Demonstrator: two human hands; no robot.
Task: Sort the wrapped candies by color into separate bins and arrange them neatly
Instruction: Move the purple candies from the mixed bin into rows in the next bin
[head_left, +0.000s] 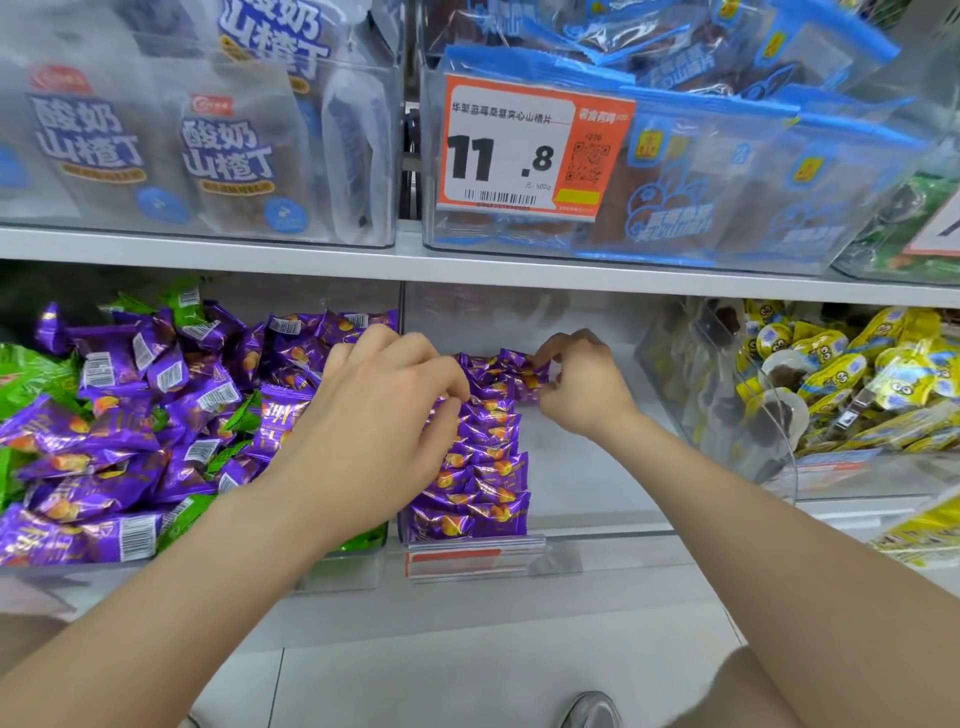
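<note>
Shop shelving carries clear bins. Along the middle bin's (597, 467) left wall, purple candies (478, 467) lie in a neat overlapping row. The right hand (582, 384) pinches one at the far end. The left hand (384, 400) curls over the row, perhaps gripping a wrapper. A mixed purple-and-green pile (130, 415) fills the left bin.

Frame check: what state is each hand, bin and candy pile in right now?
Left hand: fingers curled on the purple candy row.
Right hand: pinches a purple candy at the row's far end.
Middle bin: partly filled, row neat along its left wall.
Left bin: purple and green candies jumbled together.
</note>
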